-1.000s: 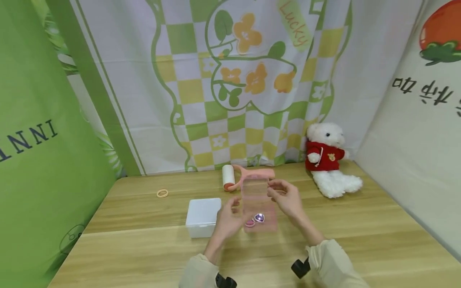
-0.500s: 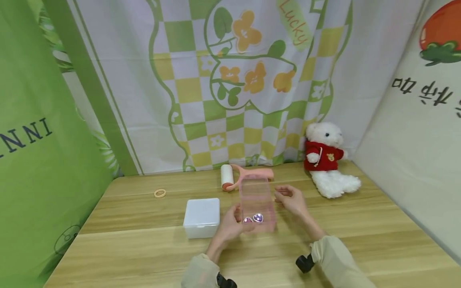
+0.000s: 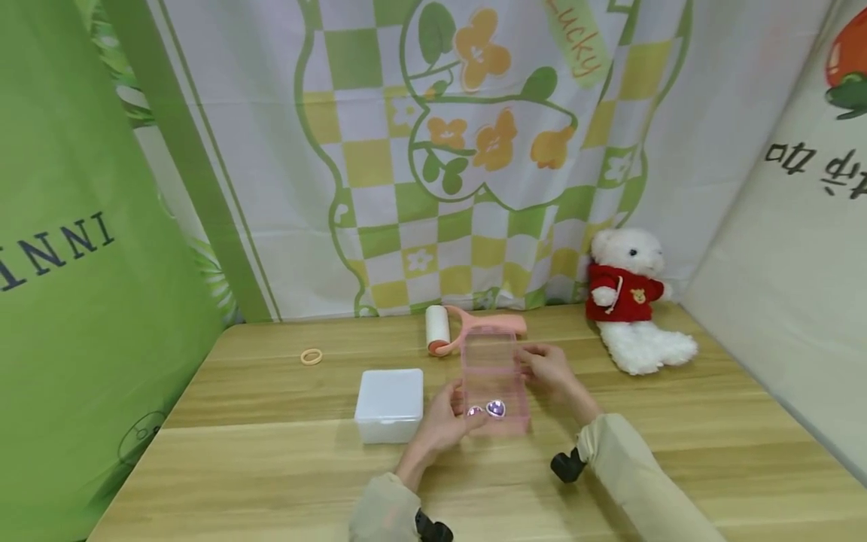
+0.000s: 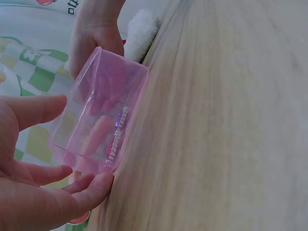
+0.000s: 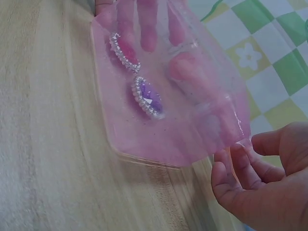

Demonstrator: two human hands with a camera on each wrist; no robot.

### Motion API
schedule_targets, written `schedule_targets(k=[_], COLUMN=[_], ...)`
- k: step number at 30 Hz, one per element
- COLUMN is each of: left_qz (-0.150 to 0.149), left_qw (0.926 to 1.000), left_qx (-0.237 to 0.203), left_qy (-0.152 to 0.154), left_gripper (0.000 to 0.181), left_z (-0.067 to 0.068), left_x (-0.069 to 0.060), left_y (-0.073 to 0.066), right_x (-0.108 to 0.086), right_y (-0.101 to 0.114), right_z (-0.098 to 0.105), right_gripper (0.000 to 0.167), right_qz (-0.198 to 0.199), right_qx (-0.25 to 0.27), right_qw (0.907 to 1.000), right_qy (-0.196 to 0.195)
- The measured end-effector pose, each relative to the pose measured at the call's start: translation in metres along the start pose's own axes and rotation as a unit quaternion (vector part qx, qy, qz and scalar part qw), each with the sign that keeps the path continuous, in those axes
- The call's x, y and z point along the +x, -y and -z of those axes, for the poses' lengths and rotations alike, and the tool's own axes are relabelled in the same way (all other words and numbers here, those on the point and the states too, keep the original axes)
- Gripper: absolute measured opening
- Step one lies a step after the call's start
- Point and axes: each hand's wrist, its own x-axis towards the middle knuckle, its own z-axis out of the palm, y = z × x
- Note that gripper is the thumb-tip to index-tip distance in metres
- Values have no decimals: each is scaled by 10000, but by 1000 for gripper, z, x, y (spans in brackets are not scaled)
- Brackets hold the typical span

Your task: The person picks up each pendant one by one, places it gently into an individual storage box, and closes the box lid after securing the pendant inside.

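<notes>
A see-through pink plastic box (image 3: pixel 512 426) stands on the table with its lid raised toward the back. Inside lie a purple gem ornament (image 5: pixel 149 98) and a pink gem ornament (image 5: pixel 126 52), both edged with small bright beads. My left hand (image 3: pixel 443 423) holds the box's left side, its thumb along the front; the left wrist view shows thumb and fingers around that end. At the opposite side, my right hand (image 3: pixel 547 370) pinches the edge of the box near the lid with thumb and curled fingers, as seen in the right wrist view.
Left of the pink box stands a white lidded box (image 3: pixel 389 406). A lint roller (image 3: pixel 438 329) with a pink handle lies just behind. A small yellowish ring (image 3: pixel 311 357) is at the far left, and a plush bear (image 3: pixel 622 293) sits at the back right.
My right hand came off the lid's right edge, stood slightly apart half a second ago, and now touches the box again. The left hand stays at the left side; the head view shifted slightly.
</notes>
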Motion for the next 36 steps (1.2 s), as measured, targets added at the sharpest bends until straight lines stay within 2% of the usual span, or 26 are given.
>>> schedule_targets(k=[6,16,25,30,33,36], left_qz=[-26,-60,-113,-218,-66,144], left_qw=[10000,10000,9990,9963,9955,9942], left_qx=[19,-9,64,145,-186,-508], left_qy=[-18,-39,-437,-815,-924,-935], left_gripper=[77,78,70,48,40,42], left_z=[0,-1,-5,-9,-11,-11], left_x=[1,-2,-2,1,2,2], left_y=[1,-4,-2,-1,-3,-5], right_x=[1,-7,-35,-57,-68,-76], right_y=[1,12,12,4,-4,-12], right_z=[0,8,18,20,22,24], right_gripper=[43,41,42,47,50,51], right_qz=[-15,231,675,560,560,668], right_qx=[-97,-174,-590,-529,-464,-475], right_qw=[9999,9995,9957,9954,9936,9905], right_qy=[105,130,246,561,869,1108])
